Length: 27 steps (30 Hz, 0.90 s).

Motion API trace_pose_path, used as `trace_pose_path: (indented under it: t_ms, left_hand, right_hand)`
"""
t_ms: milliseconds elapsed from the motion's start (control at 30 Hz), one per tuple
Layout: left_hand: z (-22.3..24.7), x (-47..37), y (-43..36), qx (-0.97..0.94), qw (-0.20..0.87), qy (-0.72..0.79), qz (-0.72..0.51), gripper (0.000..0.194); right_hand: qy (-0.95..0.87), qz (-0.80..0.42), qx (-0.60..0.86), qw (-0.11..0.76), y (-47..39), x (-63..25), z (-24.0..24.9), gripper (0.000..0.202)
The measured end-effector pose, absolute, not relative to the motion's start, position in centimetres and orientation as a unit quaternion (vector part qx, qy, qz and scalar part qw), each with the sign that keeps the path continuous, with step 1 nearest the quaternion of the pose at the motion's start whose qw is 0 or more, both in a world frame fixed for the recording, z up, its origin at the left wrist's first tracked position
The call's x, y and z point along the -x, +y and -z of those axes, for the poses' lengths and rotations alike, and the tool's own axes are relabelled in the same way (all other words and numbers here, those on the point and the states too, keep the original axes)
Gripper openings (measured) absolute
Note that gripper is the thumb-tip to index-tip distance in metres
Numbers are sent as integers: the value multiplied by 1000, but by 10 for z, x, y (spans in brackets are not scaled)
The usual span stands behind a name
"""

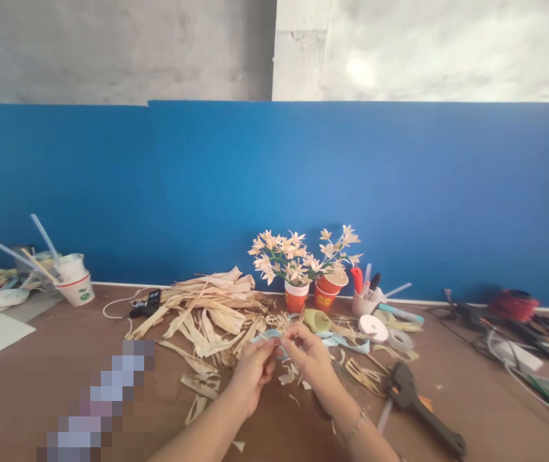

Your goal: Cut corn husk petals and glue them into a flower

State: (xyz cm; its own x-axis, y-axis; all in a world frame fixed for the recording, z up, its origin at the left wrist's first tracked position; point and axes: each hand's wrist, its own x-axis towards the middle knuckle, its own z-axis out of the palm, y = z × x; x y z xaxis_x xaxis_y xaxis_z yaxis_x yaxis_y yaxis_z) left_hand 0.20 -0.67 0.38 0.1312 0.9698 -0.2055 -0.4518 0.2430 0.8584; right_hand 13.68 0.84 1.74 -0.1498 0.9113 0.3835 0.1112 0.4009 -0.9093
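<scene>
**Q:** Which elements are largest?

**A:** An upright blue panel (351, 167) stands behind the far edge of a brown, flat worktop (168, 404). On the latter lies a loose heap of pale straw-coloured, dry, leaf-like husks (211, 308), extending from near the far edge toward the hands.

**Q:** And the hands relative to the husks?

**A:** The left hand (253, 372) is just beside the heap, which lies beyond it and to its left. The right hand (306, 353) meets it, fingertips to fingertips, above the worktop. Fingers are bent inward on both; whether they clamp anything cannot be told, the gap being too small to read.

**Q:** What is of middling size?

**A:** A dark grey, gun-shaped plastic tool (419, 404), right of the right hand and well apart from it. Near the far edge, pale, star-petalled flowers (288, 253) rise from a red-and-white paper cup (297, 298).

**Q:** And smallest?

**A:** A flat white disc (373, 328) beyond the tool, nearer the far edge; then thin, pale husk scraps (288, 375), lying between the forearms.
</scene>
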Motion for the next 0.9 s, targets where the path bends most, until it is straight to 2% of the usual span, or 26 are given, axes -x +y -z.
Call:
trace_pose_path:
  t_ms: [167,333,433,567,700,900]
  left_hand:
    - [-4,-3,-5,-361,654,408,-525,37]
    - [-4,-3,-4,-337,653,410,-540,39]
    - [-4,-1,-3,-326,641,414,-559,42]
    - [-5,-1,-2,-353,608,436,-562,48]
    - [-5,0,-1,-386,573,463,-555,48]
    - [0,5,3,-414,564,456,-550,45]
  right_hand:
    - [-609,-473,380,511,15,-139,-14,22]
    - [-613,-504,364,488,14,-145,-23,23]
    - [-597,-508,404,471,17,-146,-24,28]
    - [-562,-570,453,392,18,-142,-21,45]
    - [-520,-653,431,343,10,-138,-18,32]
    - [-431,-752,371,334,4,-142,-19,34]
